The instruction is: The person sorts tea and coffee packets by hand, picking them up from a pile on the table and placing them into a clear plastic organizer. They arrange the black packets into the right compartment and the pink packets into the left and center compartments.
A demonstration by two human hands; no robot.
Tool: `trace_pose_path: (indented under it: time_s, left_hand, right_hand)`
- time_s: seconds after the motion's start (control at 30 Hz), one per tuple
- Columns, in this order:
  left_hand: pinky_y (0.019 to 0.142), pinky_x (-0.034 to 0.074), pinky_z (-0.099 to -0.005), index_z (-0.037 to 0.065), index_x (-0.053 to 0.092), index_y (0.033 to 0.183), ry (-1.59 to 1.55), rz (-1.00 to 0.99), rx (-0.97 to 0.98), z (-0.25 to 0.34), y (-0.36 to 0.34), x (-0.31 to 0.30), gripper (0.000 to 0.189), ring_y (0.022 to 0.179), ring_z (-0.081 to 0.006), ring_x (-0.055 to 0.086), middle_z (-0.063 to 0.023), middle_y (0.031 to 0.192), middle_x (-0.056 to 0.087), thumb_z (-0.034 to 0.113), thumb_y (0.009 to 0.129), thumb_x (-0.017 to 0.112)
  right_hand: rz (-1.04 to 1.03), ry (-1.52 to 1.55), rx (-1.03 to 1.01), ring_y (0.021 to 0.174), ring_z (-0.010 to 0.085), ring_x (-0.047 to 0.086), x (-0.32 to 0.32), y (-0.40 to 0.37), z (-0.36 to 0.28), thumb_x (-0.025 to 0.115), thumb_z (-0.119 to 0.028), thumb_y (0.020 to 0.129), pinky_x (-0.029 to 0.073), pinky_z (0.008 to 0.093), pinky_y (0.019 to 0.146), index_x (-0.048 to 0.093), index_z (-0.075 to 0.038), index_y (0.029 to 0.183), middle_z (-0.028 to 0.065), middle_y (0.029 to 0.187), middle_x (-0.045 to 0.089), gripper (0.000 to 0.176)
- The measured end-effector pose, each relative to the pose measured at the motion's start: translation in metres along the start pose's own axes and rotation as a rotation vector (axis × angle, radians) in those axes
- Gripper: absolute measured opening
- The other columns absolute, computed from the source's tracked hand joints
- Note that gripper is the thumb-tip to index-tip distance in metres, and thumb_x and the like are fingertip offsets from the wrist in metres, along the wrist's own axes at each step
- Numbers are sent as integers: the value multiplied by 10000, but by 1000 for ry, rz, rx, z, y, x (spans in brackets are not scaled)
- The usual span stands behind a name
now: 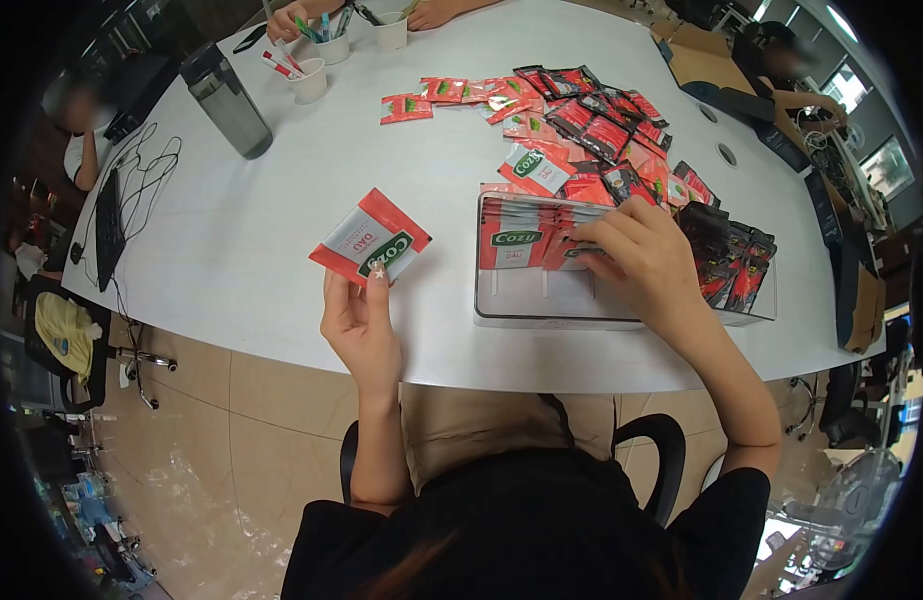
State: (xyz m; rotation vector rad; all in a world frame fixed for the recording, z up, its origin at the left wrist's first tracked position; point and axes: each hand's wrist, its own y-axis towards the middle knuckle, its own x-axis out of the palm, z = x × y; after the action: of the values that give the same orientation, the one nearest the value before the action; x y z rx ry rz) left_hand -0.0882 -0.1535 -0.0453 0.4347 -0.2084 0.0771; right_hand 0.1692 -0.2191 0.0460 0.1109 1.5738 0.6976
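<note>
My left hand [362, 325] pinches a red and white Cozy tea bag sachet [372, 238] by its lower edge, held up above the table left of the box. My right hand [647, 255] reaches into a clear plastic box [562, 322], its curled fingers at the red sachets standing in a row [515, 240]. Whether those fingers grip one of them is hidden. Black and red sachets [737, 265] fill the right part of the box. Behind it, a loose pile of red and dark sachets [592, 125] spreads over the table.
A grey bottle [228, 103] stands at the left on the white table [312, 150]. White cups of pens [309, 82] are at the back, near another person's hand [292, 20]. Cables [142, 185] lie at the left, open cardboard boxes [717, 75] at the right.
</note>
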Motion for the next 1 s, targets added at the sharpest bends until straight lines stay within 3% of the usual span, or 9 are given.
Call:
trace_pose_path:
  time_s: [0.4, 0.6, 0.8, 0.9, 1.0]
  left_hand:
    - [783, 493, -256, -30, 425, 1322, -45, -7, 6, 12, 2, 8, 410, 997, -137, 592, -103, 1131, 570, -35, 925, 526]
    - [760, 475, -237, -2, 432, 1327, -74, 13, 29, 10, 1, 8, 433, 929, -99, 583, -72, 1044, 590, -32, 912, 551]
    - [752, 476, -246, 8, 461, 1242, -18, 99, 86, 17, -7, 2, 374, 782, -107, 583, -74, 887, 642, -48, 891, 576]
    - [740, 479, -267, 12, 478, 1191, -5, -49, 343, 22, -15, 3, 342, 772, -139, 581, -86, 863, 646, -44, 876, 598]
    - [700, 484, -285, 17, 494, 1140, 124, -280, 527, 32, -22, 10, 408, 747, -166, 583, -98, 820, 661, -84, 789, 675]
  right_hand:
    - [-40, -83, 104, 865, 240, 534, 2, 6, -1, 819, -120, 548, 434, 362, 719, 550, -92, 1019, 44, 965, 529, 543]
    - [-32, -75, 107, 886, 255, 544, -2, 5, -3, 827, -133, 566, 445, 358, 736, 547, -78, 1036, 61, 1002, 544, 550]
    - [166, 30, 75, 821, 253, 562, -17, 3, -16, 806, -223, 649, 457, 361, 690, 580, -59, 1036, 72, 968, 584, 477]
    - [235, 249, -63, 783, 235, 569, -23, -2, -33, 793, -254, 682, 453, 355, 655, 594, -64, 1076, 58, 952, 604, 479]
    - [144, 464, -86, 776, 208, 569, -25, -8, -58, 768, -241, 697, 447, 345, 648, 592, -65, 1146, 37, 936, 612, 513]
